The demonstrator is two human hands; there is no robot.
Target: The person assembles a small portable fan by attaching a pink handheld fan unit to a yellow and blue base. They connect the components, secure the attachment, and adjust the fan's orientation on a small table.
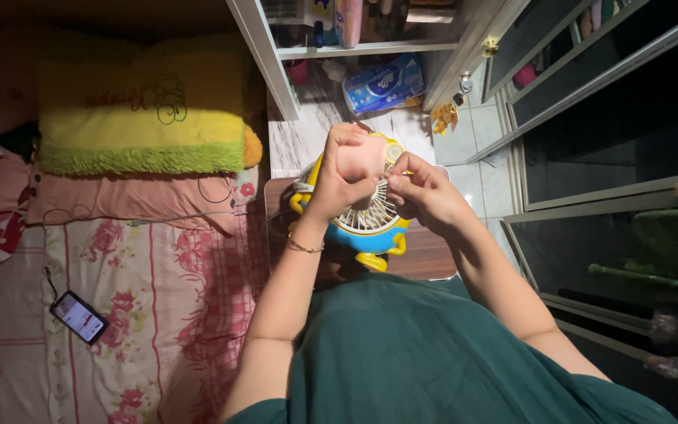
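My left hand (341, 174) is shut on a small pink object (361, 158), held upright just above a yellow and blue toy-shaped desk fan (368, 224). My right hand (421, 188) pinches at the lower edge of the pink object with fingertips together. The fan's white grille faces up under both hands. The fan stands on a small wooden stool (425, 255) in front of my green-clad lap.
To the left lies a bed with a floral pink sheet (119, 314), a yellow-green plush pillow (139, 118) and a phone (78, 316). A white shelf unit (355, 49) and a blue tissue pack (384, 85) are ahead. Dark glass cabinet doors (614, 118) stand right.
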